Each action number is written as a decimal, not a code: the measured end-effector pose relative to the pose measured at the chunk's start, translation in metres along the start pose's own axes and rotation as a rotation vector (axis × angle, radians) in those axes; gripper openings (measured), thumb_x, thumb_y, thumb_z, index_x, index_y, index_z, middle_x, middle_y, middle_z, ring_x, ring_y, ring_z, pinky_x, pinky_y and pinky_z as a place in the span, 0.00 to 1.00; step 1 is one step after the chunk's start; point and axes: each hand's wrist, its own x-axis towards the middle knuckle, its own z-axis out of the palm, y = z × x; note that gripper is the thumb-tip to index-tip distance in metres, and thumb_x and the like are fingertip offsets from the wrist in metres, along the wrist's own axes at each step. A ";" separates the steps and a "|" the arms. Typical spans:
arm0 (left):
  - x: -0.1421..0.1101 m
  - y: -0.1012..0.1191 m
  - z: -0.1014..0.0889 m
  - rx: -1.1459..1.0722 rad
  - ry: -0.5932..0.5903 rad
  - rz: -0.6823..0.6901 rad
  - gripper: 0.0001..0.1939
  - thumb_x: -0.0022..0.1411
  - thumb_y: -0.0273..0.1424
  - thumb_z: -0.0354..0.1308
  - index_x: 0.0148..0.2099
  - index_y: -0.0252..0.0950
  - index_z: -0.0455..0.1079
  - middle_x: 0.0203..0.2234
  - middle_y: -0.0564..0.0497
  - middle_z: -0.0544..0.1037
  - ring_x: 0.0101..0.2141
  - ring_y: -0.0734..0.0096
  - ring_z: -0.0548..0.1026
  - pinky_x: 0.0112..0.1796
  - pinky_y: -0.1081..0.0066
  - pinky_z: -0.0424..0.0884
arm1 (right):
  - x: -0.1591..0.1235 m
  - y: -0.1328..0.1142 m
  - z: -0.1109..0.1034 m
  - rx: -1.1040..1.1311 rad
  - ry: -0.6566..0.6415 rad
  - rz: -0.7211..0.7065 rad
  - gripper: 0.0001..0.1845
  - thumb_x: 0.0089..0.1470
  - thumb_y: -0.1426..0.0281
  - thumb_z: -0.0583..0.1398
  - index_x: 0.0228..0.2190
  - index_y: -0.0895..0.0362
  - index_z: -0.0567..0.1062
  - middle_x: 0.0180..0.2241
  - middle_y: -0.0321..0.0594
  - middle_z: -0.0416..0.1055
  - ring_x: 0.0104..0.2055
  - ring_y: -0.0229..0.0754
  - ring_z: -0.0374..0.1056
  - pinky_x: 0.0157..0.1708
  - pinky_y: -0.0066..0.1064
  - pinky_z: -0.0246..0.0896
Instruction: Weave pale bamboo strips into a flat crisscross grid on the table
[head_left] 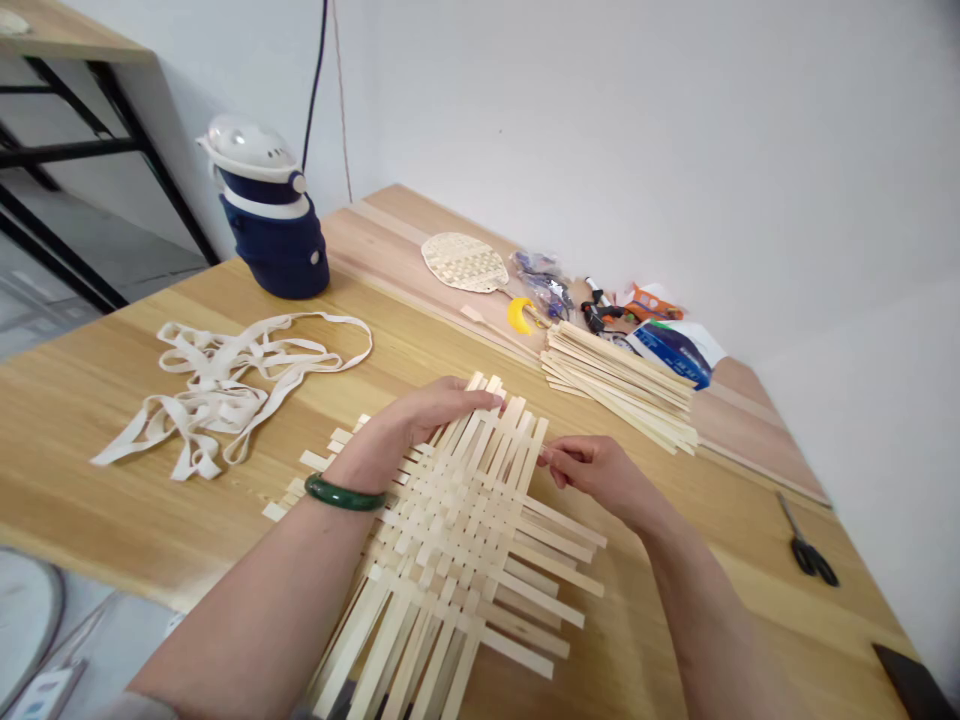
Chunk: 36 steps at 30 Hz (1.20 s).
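Note:
A half-woven mat of pale bamboo strips (450, 530) lies across the near part of the table, its loose strip ends sticking out on every side. My left hand (450, 400) reaches over the mat's far end, the thumb on top of the upright strips and the other fingers mostly hidden beneath. A dark green bangle (345, 494) circles the left wrist. At the mat's upper right edge, my right hand (581, 465) is closed in a pinch on what looks like the end of a crosswise strip; the fingertips partly hide it.
Cream cloth tape (217, 395) lies tangled at left, before a blue-and-white jug (277, 240). Farther back are a woven fan (465, 262), a yellow tape piece (519, 315), a stack of bamboo strips (619, 380) and a blue box (671, 350). Black-handled scissors (814, 562) rest at right.

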 end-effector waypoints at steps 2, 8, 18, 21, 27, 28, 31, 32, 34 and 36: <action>-0.001 -0.001 -0.004 0.018 0.010 0.015 0.13 0.44 0.34 0.68 0.30 0.32 0.72 0.21 0.51 0.77 0.22 0.71 0.73 0.23 0.74 0.67 | -0.001 -0.003 0.000 -0.051 0.024 0.015 0.21 0.54 0.56 0.55 0.16 0.56 0.67 0.19 0.34 0.64 0.23 0.35 0.54 0.26 0.29 0.49; 0.012 -0.007 -0.017 0.051 -0.053 -0.010 0.07 0.42 0.28 0.63 0.28 0.33 0.72 0.20 0.50 0.78 0.21 0.67 0.75 0.23 0.72 0.71 | -0.005 -0.009 0.000 -0.115 0.044 0.044 0.21 0.53 0.56 0.55 0.15 0.55 0.66 0.19 0.34 0.64 0.22 0.35 0.53 0.26 0.30 0.49; 0.017 -0.010 -0.019 -0.013 -0.058 -0.022 0.12 0.38 0.25 0.68 0.29 0.33 0.72 0.23 0.52 0.79 0.24 0.67 0.77 0.27 0.71 0.74 | -0.007 -0.003 0.002 -0.100 0.068 0.061 0.22 0.53 0.56 0.55 0.15 0.55 0.66 0.21 0.35 0.67 0.22 0.34 0.52 0.25 0.30 0.49; 0.019 -0.012 -0.022 -0.028 -0.061 -0.017 0.14 0.37 0.25 0.70 0.29 0.34 0.71 0.23 0.52 0.79 0.24 0.66 0.78 0.27 0.69 0.75 | -0.007 -0.003 0.001 -0.055 0.054 0.076 0.21 0.53 0.55 0.56 0.18 0.55 0.70 0.21 0.35 0.68 0.23 0.35 0.58 0.26 0.30 0.53; 0.021 -0.014 -0.020 -0.002 -0.105 -0.020 0.17 0.36 0.28 0.72 0.31 0.33 0.74 0.26 0.49 0.81 0.26 0.63 0.79 0.30 0.67 0.76 | 0.006 -0.006 -0.004 0.228 0.218 0.119 0.20 0.49 0.55 0.64 0.40 0.54 0.76 0.37 0.41 0.78 0.39 0.43 0.73 0.44 0.36 0.66; 0.021 -0.014 -0.019 -0.007 -0.106 -0.024 0.17 0.36 0.28 0.73 0.31 0.33 0.74 0.27 0.49 0.81 0.27 0.63 0.79 0.30 0.67 0.76 | 0.010 -0.008 -0.005 0.271 0.229 0.123 0.21 0.49 0.55 0.65 0.41 0.54 0.76 0.38 0.42 0.78 0.41 0.44 0.73 0.45 0.37 0.66; 0.021 -0.013 -0.014 -0.026 -0.107 -0.012 0.19 0.34 0.27 0.73 0.32 0.33 0.75 0.27 0.49 0.81 0.27 0.64 0.79 0.32 0.68 0.75 | 0.022 -0.019 -0.004 0.283 0.242 0.111 0.20 0.47 0.57 0.67 0.40 0.55 0.76 0.41 0.43 0.77 0.43 0.44 0.73 0.46 0.37 0.66; 0.021 -0.013 -0.013 -0.022 -0.102 -0.007 0.19 0.33 0.27 0.73 0.33 0.33 0.75 0.27 0.49 0.81 0.28 0.65 0.79 0.32 0.69 0.75 | 0.026 -0.024 -0.003 0.232 0.252 0.093 0.19 0.46 0.58 0.67 0.39 0.56 0.76 0.40 0.44 0.77 0.43 0.44 0.73 0.46 0.37 0.66; 0.022 -0.013 -0.011 -0.006 -0.095 -0.004 0.18 0.33 0.27 0.72 0.32 0.33 0.75 0.27 0.50 0.81 0.27 0.65 0.79 0.31 0.70 0.74 | 0.034 -0.035 0.001 0.088 0.282 0.049 0.17 0.44 0.59 0.68 0.36 0.55 0.77 0.40 0.43 0.77 0.42 0.45 0.72 0.44 0.37 0.65; 0.023 -0.014 -0.011 0.002 -0.089 0.006 0.17 0.34 0.27 0.71 0.32 0.34 0.74 0.25 0.52 0.80 0.26 0.67 0.78 0.30 0.71 0.73 | 0.040 -0.043 0.006 -0.032 0.279 0.010 0.15 0.43 0.60 0.67 0.33 0.55 0.77 0.37 0.41 0.77 0.39 0.44 0.71 0.40 0.35 0.63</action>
